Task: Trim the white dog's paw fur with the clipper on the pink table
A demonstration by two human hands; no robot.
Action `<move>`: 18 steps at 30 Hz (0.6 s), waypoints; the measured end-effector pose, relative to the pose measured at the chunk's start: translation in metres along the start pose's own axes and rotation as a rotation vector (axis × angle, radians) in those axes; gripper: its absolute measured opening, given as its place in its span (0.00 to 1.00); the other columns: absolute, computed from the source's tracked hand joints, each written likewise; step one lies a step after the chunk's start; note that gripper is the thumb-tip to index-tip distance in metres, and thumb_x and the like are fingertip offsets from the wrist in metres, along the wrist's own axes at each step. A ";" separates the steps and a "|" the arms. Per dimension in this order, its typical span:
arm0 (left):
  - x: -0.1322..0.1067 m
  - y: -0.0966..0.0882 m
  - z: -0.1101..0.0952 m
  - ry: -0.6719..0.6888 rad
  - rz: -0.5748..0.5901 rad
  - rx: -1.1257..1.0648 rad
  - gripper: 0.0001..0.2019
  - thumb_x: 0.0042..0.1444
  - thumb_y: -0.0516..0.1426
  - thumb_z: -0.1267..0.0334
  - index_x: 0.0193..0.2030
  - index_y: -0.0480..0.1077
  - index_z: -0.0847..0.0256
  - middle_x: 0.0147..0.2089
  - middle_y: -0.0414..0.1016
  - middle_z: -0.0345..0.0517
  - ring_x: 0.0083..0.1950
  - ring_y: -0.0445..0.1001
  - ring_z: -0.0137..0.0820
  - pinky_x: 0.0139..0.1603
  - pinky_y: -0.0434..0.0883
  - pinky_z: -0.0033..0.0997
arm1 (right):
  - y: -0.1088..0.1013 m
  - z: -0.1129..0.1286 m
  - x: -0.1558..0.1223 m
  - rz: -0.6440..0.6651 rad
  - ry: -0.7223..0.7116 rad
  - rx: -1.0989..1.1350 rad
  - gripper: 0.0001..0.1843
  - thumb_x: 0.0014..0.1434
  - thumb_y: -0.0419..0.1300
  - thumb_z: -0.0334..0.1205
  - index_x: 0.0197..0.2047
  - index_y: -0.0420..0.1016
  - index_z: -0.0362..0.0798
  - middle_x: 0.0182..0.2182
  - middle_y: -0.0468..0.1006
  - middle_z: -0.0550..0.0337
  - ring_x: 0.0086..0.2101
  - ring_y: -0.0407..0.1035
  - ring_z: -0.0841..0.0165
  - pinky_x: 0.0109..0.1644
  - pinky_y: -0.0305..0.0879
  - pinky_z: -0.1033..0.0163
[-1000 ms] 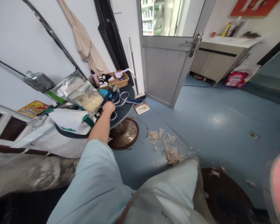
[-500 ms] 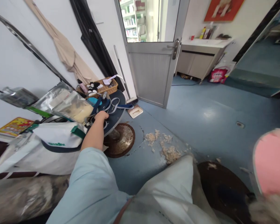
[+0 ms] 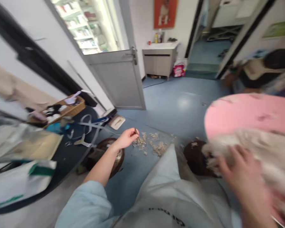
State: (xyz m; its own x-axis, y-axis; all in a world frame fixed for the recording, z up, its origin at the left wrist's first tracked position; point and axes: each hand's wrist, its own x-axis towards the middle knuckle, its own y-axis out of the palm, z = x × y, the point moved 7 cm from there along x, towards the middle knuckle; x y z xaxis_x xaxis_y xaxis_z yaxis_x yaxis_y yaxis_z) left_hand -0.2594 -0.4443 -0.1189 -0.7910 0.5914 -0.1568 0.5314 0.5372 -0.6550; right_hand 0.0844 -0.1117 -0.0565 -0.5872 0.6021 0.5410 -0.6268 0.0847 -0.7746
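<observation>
My left hand (image 3: pixel 126 138) is raised over the blue floor, its fingers pinched on a small metal tool with ring handles, perhaps scissors (image 3: pixel 139 141). It has come away from the round dark table (image 3: pixel 66 155) at the left. My right hand (image 3: pixel 242 180), blurred, rests with spread fingers on a mass of pale shaggy fur (image 3: pixel 258 152) lying on a round pink table (image 3: pixel 247 110) at the right.
Fur clippings (image 3: pixel 156 144) lie on the floor. The dark table carries straps, a wicker basket (image 3: pixel 66 109) and bags. A grey door (image 3: pixel 114 79) stands ahead, a cabinet (image 3: pixel 159 58) beyond. Another person (image 3: pixel 258 68) is at the far right.
My left hand has left the dark table and swung right, now holding the small metal tool. The view has turned right, bringing the pink table, the fur and my right hand into sight.
</observation>
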 end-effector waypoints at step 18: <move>-0.066 0.229 -0.209 0.042 0.693 -0.748 0.15 0.41 0.67 0.56 0.32 0.72 0.63 0.27 0.76 0.41 0.27 0.71 0.25 0.33 0.69 0.26 | 0.059 0.056 -0.118 0.912 0.772 2.078 0.30 0.40 0.76 0.44 0.47 0.74 0.50 0.42 0.81 0.56 0.35 0.76 0.69 0.36 0.70 0.65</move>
State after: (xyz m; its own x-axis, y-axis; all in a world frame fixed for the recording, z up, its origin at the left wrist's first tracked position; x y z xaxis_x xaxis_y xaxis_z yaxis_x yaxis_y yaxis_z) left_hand -0.0226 -0.2348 -0.1044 -0.2334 0.9281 -0.2902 0.9329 0.2979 0.2024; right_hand 0.0879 -0.2222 -0.1474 -0.9807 0.1239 -0.1512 -0.1946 -0.5455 0.8152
